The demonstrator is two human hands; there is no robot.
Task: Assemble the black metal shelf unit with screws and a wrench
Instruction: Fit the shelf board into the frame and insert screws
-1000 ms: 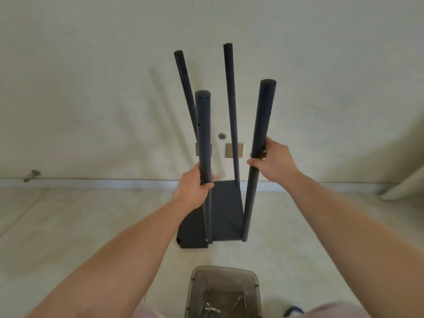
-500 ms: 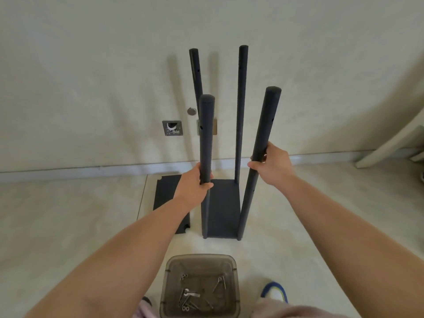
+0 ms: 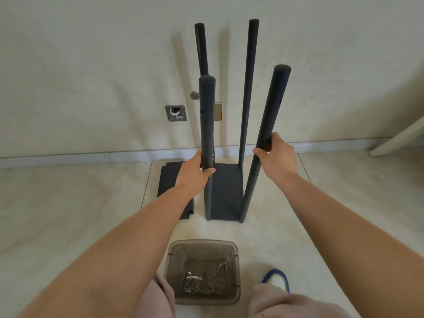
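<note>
The black shelf unit stands upright on the floor: a flat black panel (image 3: 227,193) at the bottom with several round posts rising from its corners. My left hand (image 3: 195,173) grips the near left post (image 3: 207,115) about halfway up. My right hand (image 3: 274,152) grips the near right post (image 3: 271,111), which leans slightly right. Two far posts (image 3: 249,76) rise behind. A second black shelf panel (image 3: 169,180) lies flat on the floor left of the unit, partly hidden by my left arm. Screws and a small wrench (image 3: 192,277) lie in a box.
A translucent brown plastic box (image 3: 203,246) sits on the floor in front of me, between my knees. The wall and its baseboard (image 3: 91,157) run close behind the unit, with a metal wall plate (image 3: 175,113). A white furniture leg (image 3: 399,136) slants at the far right.
The view has dropped and shifted; the unit now stands squarer on the floor, and the second panel and the box show more fully. Both hands keep their grip on the near posts.
</note>
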